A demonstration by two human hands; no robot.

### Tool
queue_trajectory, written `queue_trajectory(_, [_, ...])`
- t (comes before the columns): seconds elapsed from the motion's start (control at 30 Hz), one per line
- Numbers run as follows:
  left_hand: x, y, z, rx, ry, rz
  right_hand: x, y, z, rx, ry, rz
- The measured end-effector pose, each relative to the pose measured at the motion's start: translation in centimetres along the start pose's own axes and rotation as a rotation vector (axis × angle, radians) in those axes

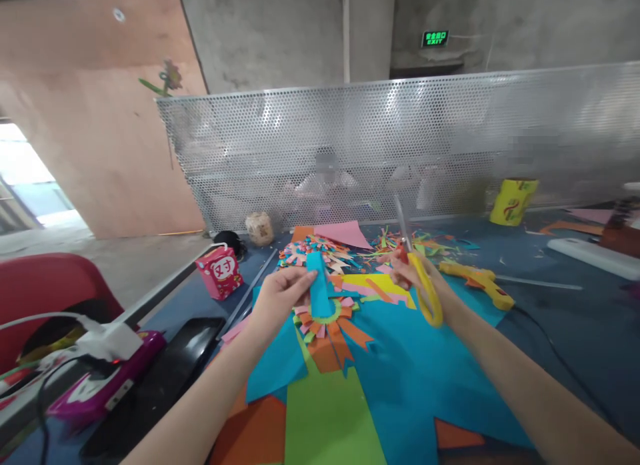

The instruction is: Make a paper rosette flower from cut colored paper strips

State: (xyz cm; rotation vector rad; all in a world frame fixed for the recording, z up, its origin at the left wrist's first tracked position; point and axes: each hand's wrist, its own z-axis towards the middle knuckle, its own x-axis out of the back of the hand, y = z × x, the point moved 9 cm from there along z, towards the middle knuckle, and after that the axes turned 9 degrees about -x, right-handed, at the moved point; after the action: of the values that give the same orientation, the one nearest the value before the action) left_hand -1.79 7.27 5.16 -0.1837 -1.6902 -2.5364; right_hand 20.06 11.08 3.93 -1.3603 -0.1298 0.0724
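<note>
My left hand (293, 288) pinches a blue felt strip (318, 288) between thumb and fingers, holding it upright over the middle of the table. Behind and below the strip lies a felt rosette (327, 321) with orange, pink and green tabs; the strip hides part of it. To the right, my right hand (413, 271) is closed on yellow-handled scissors (425, 288), whose blades point up and away from me. The scissors are apart from the strip. Under both hands spread a large blue felt sheet (405, 365) and a green felt piece (327, 418).
A yellow glue gun (477, 283) with a cable lies at right. Felt scraps (410, 243) pile at the back before a perforated metal screen (350, 131). At left are a pink box (220, 271), a black phone (160, 378) and a purple power strip (107, 391).
</note>
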Motion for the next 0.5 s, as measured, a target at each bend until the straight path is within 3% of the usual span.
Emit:
queue_trajectory(0.07, [1.9,-0.4,0.3,-0.016,0.19,-0.105,-0.6,0.8,-0.1,-0.036,-0.015,-0.228])
queue_trajectory(0.17, [3.6,-0.2,0.3,-0.096,0.324,-0.16,-2.5,1.4,-0.9,-0.048,-0.114,-0.466])
queue_trajectory(0.3, [4.8,0.5,-0.3,-0.164,0.461,-0.15,-5.0,1.7,-2.6,-0.094,-0.281,-0.544])
queue_trajectory(0.5, [5.1,1.0,-1.1,-0.21,0.547,-0.082,-6.1,2.3,-3.2,-0.093,-0.297,-0.558])
